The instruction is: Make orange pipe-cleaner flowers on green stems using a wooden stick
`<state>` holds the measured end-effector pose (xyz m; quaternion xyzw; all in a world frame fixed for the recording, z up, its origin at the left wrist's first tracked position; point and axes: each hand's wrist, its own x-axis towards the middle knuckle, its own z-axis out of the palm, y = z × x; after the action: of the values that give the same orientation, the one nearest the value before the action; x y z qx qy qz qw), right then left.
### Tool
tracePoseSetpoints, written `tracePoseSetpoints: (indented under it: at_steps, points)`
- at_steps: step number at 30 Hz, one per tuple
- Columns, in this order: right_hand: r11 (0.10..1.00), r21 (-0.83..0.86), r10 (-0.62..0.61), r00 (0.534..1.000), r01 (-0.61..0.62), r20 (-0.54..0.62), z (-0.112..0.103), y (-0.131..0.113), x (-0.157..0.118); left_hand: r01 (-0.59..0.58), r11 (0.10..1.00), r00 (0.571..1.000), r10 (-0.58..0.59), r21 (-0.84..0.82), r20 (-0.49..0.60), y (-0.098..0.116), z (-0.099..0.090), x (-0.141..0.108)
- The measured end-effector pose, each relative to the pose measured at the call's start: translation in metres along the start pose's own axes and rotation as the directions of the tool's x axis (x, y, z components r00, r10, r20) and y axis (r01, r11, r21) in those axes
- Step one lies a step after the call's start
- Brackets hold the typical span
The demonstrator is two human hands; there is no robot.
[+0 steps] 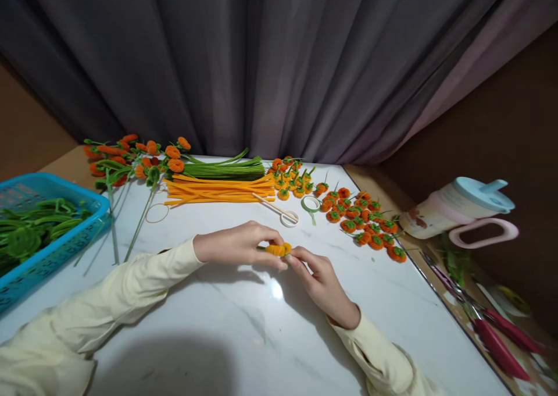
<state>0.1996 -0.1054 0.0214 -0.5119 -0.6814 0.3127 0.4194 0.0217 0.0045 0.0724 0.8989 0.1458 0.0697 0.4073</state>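
Note:
Near the middle of the white marbled table (209, 338), a small yellow-orange fuzzy piece (275, 250) is held between my two hands. My left hand (242, 245) pinches it from the left, thumb below and fingers above, with a bit of green showing at its left end. The fingertips of my right hand (320, 279) are closed at its right end. Behind my hands lie a bundle of orange fuzzy strips (218, 190), a bundle of green strips (226, 168), a wooden stick (272, 205) and a roll of green tape (311, 203).
Small orange pumpkin-like pieces (353, 211) spread at the back right. Orange flowers on stems (150, 166) lie back left, beside a blue basket (52, 239) of green pieces. A tumbler (457, 207) and red-handled pliers (497, 343) are at right.

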Motion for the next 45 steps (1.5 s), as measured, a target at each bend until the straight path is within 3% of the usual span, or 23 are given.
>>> tracePoseSetpoints:
  at_steps: [3, 5, 8, 10, 15, 21, 24, 26, 28, 29, 30, 32, 35, 40, 45]
  points:
    - [0.996, -0.032, -0.079, 0.997, 0.079, -0.003, -0.001, 0.001, -0.002, -0.083, 0.996, 0.997, 0.083, -0.012, -0.008, -0.001, 0.003, 0.001]
    - [0.997, 0.009, -0.079, 0.997, 0.079, -0.010, -0.002, 0.000, -0.003, -0.182, 0.980, 0.982, 0.186, 0.082, -0.044, -0.002, 0.003, 0.001]
    - [0.978, 0.205, 0.036, 0.999, -0.029, -0.032, -0.004, -0.002, -0.002, -0.298, 0.906, 0.947, 0.321, 0.301, -0.029, -0.001, 0.003, -0.001]
    - [0.919, 0.380, 0.120, 0.993, -0.107, -0.011, -0.004, -0.003, -0.001, -0.340, 0.838, 0.928, 0.371, 0.426, 0.010, 0.000, 0.004, -0.003]
    - [0.762, 0.612, 0.180, 0.977, -0.210, 0.112, 0.000, -0.006, 0.002, -0.371, 0.727, 0.900, 0.435, 0.578, 0.031, 0.001, 0.009, -0.004]
    - [0.731, 0.662, 0.191, 0.981, -0.167, 0.038, 0.008, -0.004, 0.001, -0.348, 0.758, 0.897, 0.441, 0.552, -0.041, 0.000, 0.014, -0.001]
    - [0.703, 0.689, 0.253, 0.967, -0.179, -0.007, 0.010, -0.001, 0.002, -0.306, 0.825, 0.890, 0.425, 0.474, -0.165, -0.003, 0.015, 0.001]
    - [0.695, 0.697, 0.294, 0.954, -0.176, -0.052, 0.011, 0.002, 0.003, -0.217, 0.908, 0.853, 0.355, 0.359, -0.382, -0.005, 0.018, 0.002]
    - [0.704, 0.691, 0.321, 0.941, -0.161, -0.109, 0.012, 0.004, 0.003, -0.076, 0.987, 0.804, 0.144, 0.140, -0.577, -0.009, 0.023, 0.003]
    - [0.713, 0.684, 0.328, 0.935, -0.153, -0.133, 0.013, 0.004, 0.003, -0.007, 1.000, 0.796, 0.002, -0.005, -0.605, -0.012, 0.026, 0.004]
    - [0.722, 0.675, 0.330, 0.933, -0.150, -0.146, 0.014, 0.005, 0.003, 0.055, 0.986, 0.813, -0.135, -0.156, -0.567, -0.014, 0.031, 0.005]
    - [0.740, 0.655, 0.317, 0.938, -0.152, -0.140, 0.016, 0.006, 0.002, 0.127, 0.895, 0.872, -0.306, -0.428, -0.381, -0.020, 0.039, 0.007]
    - [0.758, 0.639, 0.260, 0.960, -0.135, -0.106, 0.020, 0.009, 0.000, 0.156, 0.760, 0.918, -0.347, -0.631, -0.191, -0.028, 0.050, 0.009]
    - [0.856, 0.510, 0.153, 0.983, -0.079, -0.104, 0.022, 0.015, -0.003, 0.156, 0.692, 0.938, -0.328, -0.705, -0.114, -0.034, 0.054, 0.009]
    - [0.932, 0.360, 0.097, 0.989, -0.049, -0.116, 0.022, 0.017, -0.004, 0.170, 0.706, 0.934, -0.337, -0.688, -0.115, -0.035, 0.056, 0.006]
